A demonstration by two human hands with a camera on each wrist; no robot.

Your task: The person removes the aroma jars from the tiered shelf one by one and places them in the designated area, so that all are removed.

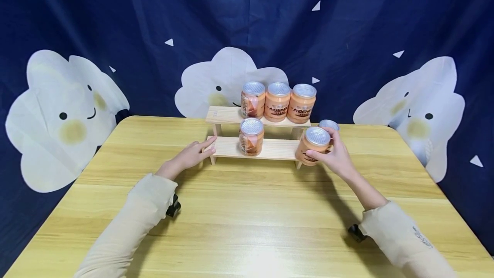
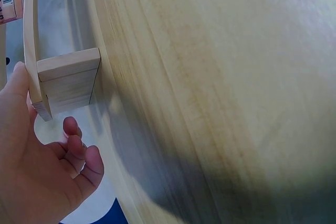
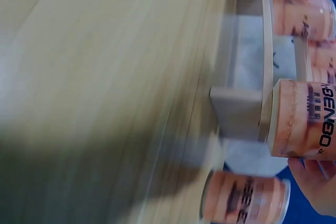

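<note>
My right hand (image 1: 333,155) grips an orange can (image 1: 308,151) with a silver ribbed lid, thumb at its front and fingers round its right side. That can stands upright at the right end of the lower step of a two-step wooden rack (image 1: 279,149). In the right wrist view, the can's base (image 3: 278,119) is right at the board's end. My left hand (image 1: 189,154) is at the lower step's left end, its thumb and a finger holding the board end (image 2: 42,106); its other fingers curl loosely beside the rack leg (image 2: 71,77).
One can (image 1: 251,137) stands mid-left on the lower step. Three cans (image 1: 278,102) stand side by side on the upper step. Another can (image 3: 244,198) stands on the table right of the rack, partly hidden behind my right hand in the head view. A dark blue curtain (image 1: 247,20) hangs behind.
</note>
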